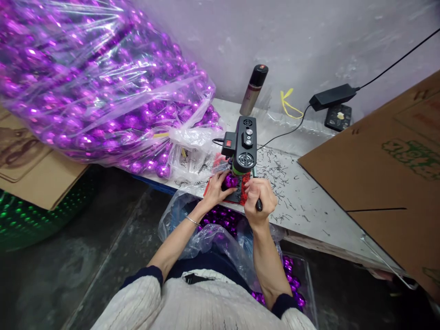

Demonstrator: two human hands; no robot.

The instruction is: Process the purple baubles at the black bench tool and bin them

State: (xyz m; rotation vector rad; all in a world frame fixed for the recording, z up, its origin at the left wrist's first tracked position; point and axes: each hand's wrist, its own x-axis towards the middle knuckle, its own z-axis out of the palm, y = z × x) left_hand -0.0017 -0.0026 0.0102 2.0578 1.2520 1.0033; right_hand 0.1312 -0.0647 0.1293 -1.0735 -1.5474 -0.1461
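My left hand [219, 188] has its thumb and fingers around a shiny purple ball [231, 179], which sits beneath the black head of a small machine [244, 144]. My right hand [260, 198] is wrapped round the machine's black-ended lever [259, 205], to the right of the ball. Under the machine lies a red mat [244, 189] with a dark plate on it. The machine's head hides the top of the ball.
A big clear bag of purple balls [103, 91] fills the left. Behind the machine stands a spray can [253, 90]. A cardboard box [385, 169] is at the right, near a black power adapter [333, 96]. Dark bits litter the white table [309, 206]. More purple balls [223, 220] lie in plastic below.
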